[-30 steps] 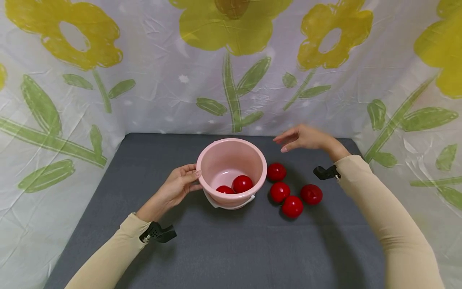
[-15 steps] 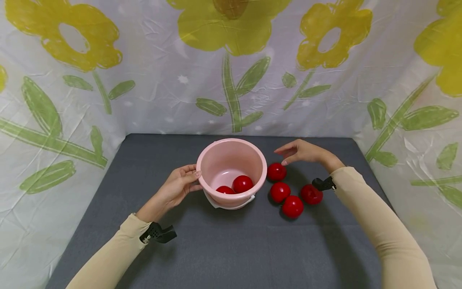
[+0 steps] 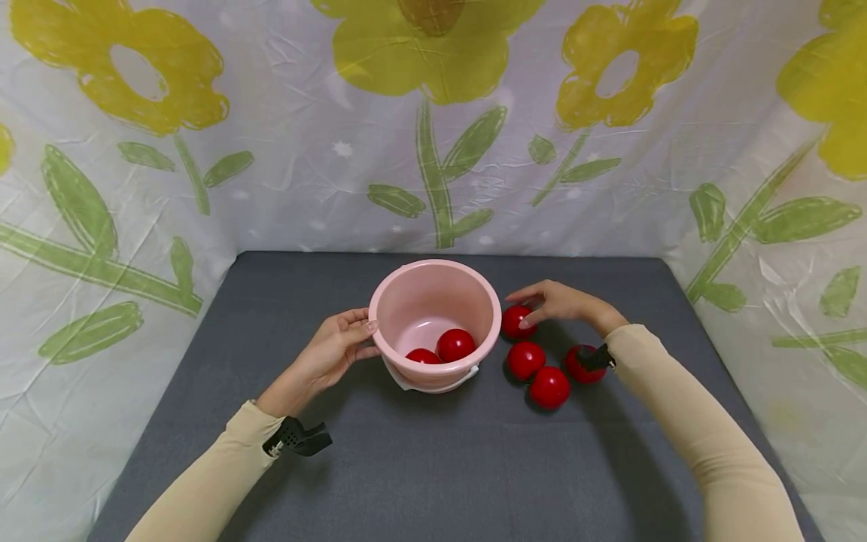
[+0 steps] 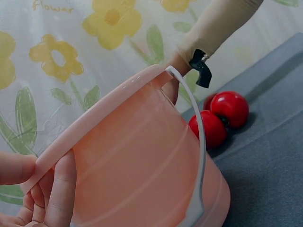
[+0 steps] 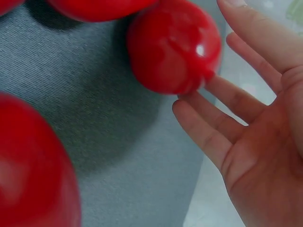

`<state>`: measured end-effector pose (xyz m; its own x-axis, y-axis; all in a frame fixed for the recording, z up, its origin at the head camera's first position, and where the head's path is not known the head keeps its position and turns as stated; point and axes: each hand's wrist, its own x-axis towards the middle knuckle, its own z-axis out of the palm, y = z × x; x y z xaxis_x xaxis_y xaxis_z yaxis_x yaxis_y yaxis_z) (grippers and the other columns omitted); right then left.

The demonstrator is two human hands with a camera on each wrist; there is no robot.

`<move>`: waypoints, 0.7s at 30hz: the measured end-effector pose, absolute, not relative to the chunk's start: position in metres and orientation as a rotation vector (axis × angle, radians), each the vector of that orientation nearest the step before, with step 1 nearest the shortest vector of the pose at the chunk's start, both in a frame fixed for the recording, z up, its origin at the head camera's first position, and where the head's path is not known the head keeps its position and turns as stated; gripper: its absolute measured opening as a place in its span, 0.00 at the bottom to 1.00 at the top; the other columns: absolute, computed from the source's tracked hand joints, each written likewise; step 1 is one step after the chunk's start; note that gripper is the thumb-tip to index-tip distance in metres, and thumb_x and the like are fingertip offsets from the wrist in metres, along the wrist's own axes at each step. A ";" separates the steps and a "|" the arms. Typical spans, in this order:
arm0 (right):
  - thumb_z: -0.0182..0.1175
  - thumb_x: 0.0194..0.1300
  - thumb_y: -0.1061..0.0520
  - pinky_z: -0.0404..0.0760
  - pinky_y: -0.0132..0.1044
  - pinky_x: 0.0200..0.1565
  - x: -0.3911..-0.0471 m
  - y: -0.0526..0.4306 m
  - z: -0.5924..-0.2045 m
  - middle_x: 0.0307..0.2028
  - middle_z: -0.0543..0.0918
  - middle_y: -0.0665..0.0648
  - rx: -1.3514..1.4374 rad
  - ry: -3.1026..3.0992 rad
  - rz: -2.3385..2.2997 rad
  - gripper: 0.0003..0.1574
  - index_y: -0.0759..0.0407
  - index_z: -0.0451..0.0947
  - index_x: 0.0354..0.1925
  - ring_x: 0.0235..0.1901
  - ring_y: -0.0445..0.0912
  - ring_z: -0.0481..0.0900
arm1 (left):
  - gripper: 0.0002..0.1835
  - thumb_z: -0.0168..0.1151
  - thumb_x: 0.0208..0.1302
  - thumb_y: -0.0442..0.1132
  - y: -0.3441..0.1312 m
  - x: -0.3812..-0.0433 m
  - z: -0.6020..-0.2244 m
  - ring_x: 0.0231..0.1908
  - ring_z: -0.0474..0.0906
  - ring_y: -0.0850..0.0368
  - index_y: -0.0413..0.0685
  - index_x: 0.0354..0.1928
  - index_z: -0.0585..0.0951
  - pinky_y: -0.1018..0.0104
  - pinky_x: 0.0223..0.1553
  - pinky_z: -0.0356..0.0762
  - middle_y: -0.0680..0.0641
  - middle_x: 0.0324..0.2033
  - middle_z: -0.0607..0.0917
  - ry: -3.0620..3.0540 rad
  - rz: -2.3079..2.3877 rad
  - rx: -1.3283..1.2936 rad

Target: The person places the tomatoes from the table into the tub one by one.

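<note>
Backdrop, head view: white cloth (image 3: 305, 181) painted with yellow flowers and green leaves, hanging behind and beside a dark grey table (image 3: 379, 482).
Bucket, head view: pink bucket (image 3: 413, 297) with a white handle (image 3: 471, 373), near the middle of the table, two red fruits (image 3: 456, 345) inside at its near side.
Left hand, head view: left hand (image 3: 333, 348) pinches the bucket's rim at the left between thumb and fingers.
Right hand, head view: right hand (image 3: 558, 301) reaches over the nearest loose fruit (image 3: 515, 319), just beside the bucket, thumb on the near side.
Other loose fruits, head view: three more (image 3: 549, 388) grouped nearer the viewer, one partly covered by the black wrist camera (image 3: 596, 357).
Rim, left wrist view: thumb and fingers clasp the pink edge; loose fruits show past the bucket, and the right hand is mostly hidden behind it.
Fingers, right wrist view: spread apart, not curled, fingertips at the edge of one fruit; whether they press on it cannot be told. More fruits lie left, cut off by the frame.
</note>
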<state>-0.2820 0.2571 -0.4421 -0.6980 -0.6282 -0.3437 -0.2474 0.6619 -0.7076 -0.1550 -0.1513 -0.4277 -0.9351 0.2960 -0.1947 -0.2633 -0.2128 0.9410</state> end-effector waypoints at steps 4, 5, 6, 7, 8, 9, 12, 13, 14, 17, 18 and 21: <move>0.70 0.60 0.53 0.73 0.58 0.67 -0.282 0.255 -0.450 0.65 0.77 0.62 -0.681 2.319 -0.838 0.38 0.57 0.72 0.67 0.64 0.59 0.74 | 0.25 0.50 0.73 0.29 -0.151 -0.155 -0.429 0.38 0.83 0.66 0.24 0.66 0.58 0.71 0.40 0.87 0.54 0.38 0.82 1.696 2.199 0.043; 0.70 0.60 0.53 0.73 0.58 0.66 -0.282 0.255 -0.451 0.64 0.77 0.62 -0.682 2.325 -0.831 0.38 0.56 0.72 0.67 0.63 0.58 0.75 | 0.25 0.50 0.73 0.29 -0.151 -0.156 -0.429 0.38 0.83 0.66 0.24 0.66 0.58 0.71 0.40 0.87 0.54 0.38 0.82 1.696 2.199 0.045; 0.70 0.60 0.53 0.74 0.58 0.66 -0.282 0.255 -0.452 0.64 0.78 0.61 -0.684 2.329 -0.829 0.37 0.56 0.73 0.66 0.62 0.58 0.76 | 0.25 0.50 0.73 0.29 -0.151 -0.156 -0.429 0.38 0.83 0.66 0.24 0.66 0.58 0.71 0.40 0.87 0.54 0.38 0.82 1.695 2.200 0.046; 0.70 0.60 0.53 0.75 0.57 0.65 -0.282 0.255 -0.452 0.63 0.79 0.61 -0.684 2.333 -0.827 0.37 0.55 0.73 0.66 0.62 0.57 0.76 | 0.25 0.50 0.73 0.29 -0.152 -0.156 -0.429 0.38 0.83 0.66 0.24 0.66 0.58 0.71 0.40 0.87 0.54 0.38 0.82 1.693 2.200 0.046; 0.70 0.59 0.53 0.75 0.57 0.65 -0.282 0.255 -0.452 0.63 0.79 0.60 -0.684 2.336 -0.825 0.36 0.54 0.74 0.66 0.61 0.56 0.76 | 0.25 0.50 0.73 0.29 -0.152 -0.156 -0.429 0.38 0.83 0.66 0.25 0.66 0.58 0.71 0.39 0.87 0.54 0.38 0.82 1.692 2.202 0.045; 0.71 0.59 0.53 0.76 0.56 0.65 -0.283 0.255 -0.452 0.62 0.79 0.60 -0.683 2.339 -0.823 0.36 0.53 0.74 0.65 0.61 0.56 0.77 | 0.25 0.50 0.73 0.29 -0.152 -0.156 -0.429 0.38 0.83 0.66 0.25 0.66 0.58 0.71 0.39 0.87 0.54 0.38 0.82 1.692 2.202 0.045; 0.71 0.59 0.54 0.76 0.56 0.64 -0.282 0.254 -0.452 0.61 0.80 0.60 -0.690 2.350 -0.817 0.35 0.53 0.75 0.64 0.60 0.55 0.78 | 0.25 0.50 0.73 0.29 -0.151 -0.155 -0.428 0.38 0.83 0.66 0.24 0.66 0.58 0.71 0.40 0.87 0.54 0.39 0.82 1.691 2.201 0.043; 0.71 0.59 0.54 0.77 0.55 0.63 -0.281 0.254 -0.451 0.61 0.81 0.60 -0.689 2.351 -0.816 0.34 0.53 0.76 0.64 0.59 0.55 0.78 | 0.25 0.50 0.73 0.29 -0.152 -0.155 -0.428 0.39 0.83 0.66 0.24 0.66 0.57 0.71 0.40 0.87 0.54 0.39 0.82 1.691 2.201 0.042; 0.71 0.59 0.54 0.77 0.55 0.63 -0.281 0.253 -0.451 0.60 0.81 0.60 -0.690 2.354 -0.814 0.34 0.53 0.76 0.63 0.59 0.55 0.78 | 0.25 0.50 0.73 0.29 -0.152 -0.155 -0.428 0.39 0.83 0.66 0.24 0.67 0.57 0.71 0.40 0.87 0.54 0.39 0.82 1.692 2.200 0.041; 0.71 0.60 0.55 0.80 0.50 0.59 -0.280 0.252 -0.451 0.58 0.83 0.59 -0.696 2.366 -0.804 0.31 0.52 0.78 0.62 0.56 0.53 0.79 | 0.26 0.50 0.73 0.29 -0.152 -0.155 -0.428 0.39 0.83 0.66 0.24 0.67 0.57 0.71 0.40 0.87 0.54 0.39 0.82 1.691 2.200 0.039; 0.70 0.60 0.56 0.81 0.48 0.58 -0.280 0.251 -0.452 0.57 0.83 0.59 -0.700 2.371 -0.801 0.31 0.52 0.78 0.61 0.54 0.52 0.80 | 0.26 0.50 0.73 0.28 -0.151 -0.155 -0.428 0.39 0.83 0.66 0.24 0.67 0.57 0.71 0.40 0.87 0.54 0.39 0.82 1.691 2.201 0.039; 0.71 0.59 0.58 0.83 0.40 0.52 -0.280 0.249 -0.451 0.55 0.85 0.58 -0.694 2.386 -0.799 0.29 0.51 0.80 0.60 0.51 0.51 0.80 | 0.25 0.50 0.73 0.28 -0.151 -0.155 -0.427 0.38 0.83 0.66 0.24 0.67 0.57 0.71 0.40 0.87 0.54 0.39 0.82 1.692 2.202 0.044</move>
